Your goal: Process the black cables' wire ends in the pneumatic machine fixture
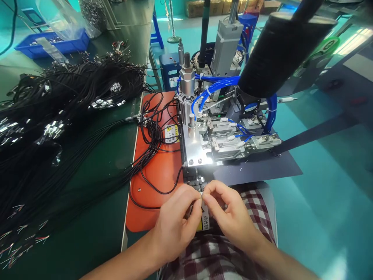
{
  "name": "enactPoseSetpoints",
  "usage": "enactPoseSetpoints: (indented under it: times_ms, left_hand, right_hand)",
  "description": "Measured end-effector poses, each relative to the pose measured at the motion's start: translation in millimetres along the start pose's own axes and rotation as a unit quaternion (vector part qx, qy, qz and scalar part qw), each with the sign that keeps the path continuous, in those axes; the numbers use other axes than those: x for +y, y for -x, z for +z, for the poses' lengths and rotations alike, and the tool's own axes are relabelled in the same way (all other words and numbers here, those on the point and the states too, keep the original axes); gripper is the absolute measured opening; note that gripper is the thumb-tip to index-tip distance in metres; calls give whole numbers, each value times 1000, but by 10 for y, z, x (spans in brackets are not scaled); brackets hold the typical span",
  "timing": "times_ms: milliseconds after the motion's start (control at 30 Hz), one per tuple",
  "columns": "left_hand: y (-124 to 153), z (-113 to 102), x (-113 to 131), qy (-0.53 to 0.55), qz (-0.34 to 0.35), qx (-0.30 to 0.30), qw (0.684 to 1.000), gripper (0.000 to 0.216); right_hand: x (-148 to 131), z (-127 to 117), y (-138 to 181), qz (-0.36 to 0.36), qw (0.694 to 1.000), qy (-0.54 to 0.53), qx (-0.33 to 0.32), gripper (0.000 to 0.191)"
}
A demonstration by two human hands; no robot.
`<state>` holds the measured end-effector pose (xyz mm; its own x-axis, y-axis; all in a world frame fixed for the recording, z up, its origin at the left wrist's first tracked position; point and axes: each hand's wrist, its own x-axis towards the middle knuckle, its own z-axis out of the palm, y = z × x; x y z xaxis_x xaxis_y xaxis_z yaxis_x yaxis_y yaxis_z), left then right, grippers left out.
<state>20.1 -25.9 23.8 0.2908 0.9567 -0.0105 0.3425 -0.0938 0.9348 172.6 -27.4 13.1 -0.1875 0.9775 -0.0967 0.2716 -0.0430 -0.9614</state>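
Observation:
My left hand point(179, 221) is closed, its thumb and forefinger pinched together in front of the machine. A thin black cable point(145, 207) loops over the orange-red plate point(157, 175) and runs in under this hand, which appears to grip its end. Tip to tip with it, my right hand point(229, 212) pinches too; whatever sits between its fingertips is too small to make out. Just beyond the fingers lies the small dark metal fixture point(194, 177) at the front of the machine point(195, 149). A label with a yellow part point(205, 221) shows below the hands.
Left, a dark green table point(96, 217) carries a big heap of black cables point(87, 85) with bare or metal ends. Behind it stands a blue tray point(58, 44). A black cylinder point(276, 54) and blue air hoses point(221, 83) rise over the machine. A checked cloth covers my lap.

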Motion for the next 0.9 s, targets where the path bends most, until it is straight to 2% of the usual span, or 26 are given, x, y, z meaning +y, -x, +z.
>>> enactPoseSetpoints:
  times_ms: [100, 167, 300, 367, 633, 800, 900]
  left_hand:
    - [-72, -31, 7, 23, -89, -28, 995, 14]
    - [-99, -45, 20, 1, -92, -39, 995, 14]
    - [-81, -26, -13, -90, -6, -24, 996, 16]
    - [-70, -1, -64, -118, 36, -18, 992, 15]
    - [-209, -16, -201, -169, 122, 5, 978, 19]
    - [-260, -65, -263, -177, 161, -14, 971, 25]
    - [-260, -86, -286, -221, 182, -29, 958, 29]
  right_hand:
    - [49, -10, -18, -5, 1000, 21, 7, 16]
    - [61, -20, -28, -6, 999, 37, 11, 16]
    - [60, -27, -33, -60, 993, 93, 30, 16]
    - [84, -26, -41, -62, 994, 86, 33, 17]
    - [319, -124, -229, 33, 999, -20, 34, 16]
    - [308, -190, -338, 93, 993, -72, 7, 20]
    - [296, -185, -363, 112, 989, -93, -3, 22]
